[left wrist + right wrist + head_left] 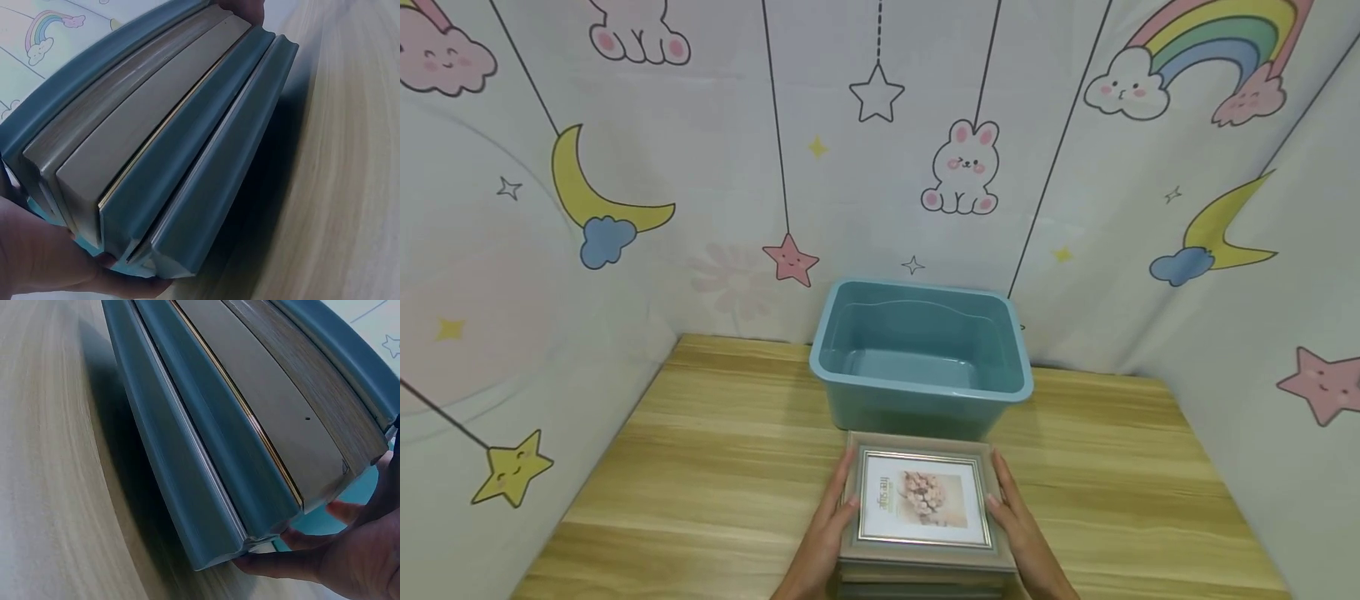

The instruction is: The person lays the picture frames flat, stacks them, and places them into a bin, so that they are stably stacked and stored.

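A stack of picture frames is between my two hands, close in front of a blue plastic bin. The top frame has a beige border and a print of pink flowers. My left hand grips the stack's left side, and my right hand holds the right side. In the left wrist view, blue and beige-grey edges show one above another, fingers reaching under the lowest frame's corner. The right wrist view shows fingers at the bottom corner, a dark shadow below the stack.
The bin's inside floor shows no contents. Wood-grain tabletop extends on both sides of the stack. Behind the bin hangs a white cloth printed with stars, moons and rabbits, which also runs along both sides.
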